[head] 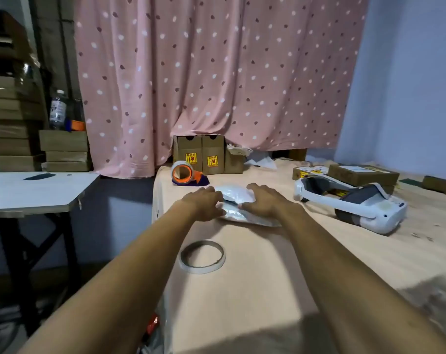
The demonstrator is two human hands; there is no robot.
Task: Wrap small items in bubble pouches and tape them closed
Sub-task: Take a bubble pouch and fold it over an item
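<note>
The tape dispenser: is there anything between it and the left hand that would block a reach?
Nothing visible does. The left hand rests on the pouch, and only bare table lies between it and the dispenser just beyond.

Cloth-covered table (242, 290) carries bubble pouch (238, 194), tape ring (202, 256), tape dispenser (185, 173), headset (349, 203).

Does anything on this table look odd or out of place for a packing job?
A white headset lies among the boxes on the table, which seems unrelated to packing. Otherwise both hands press on the bubble pouch, and nothing looks spilled or damaged.
</note>
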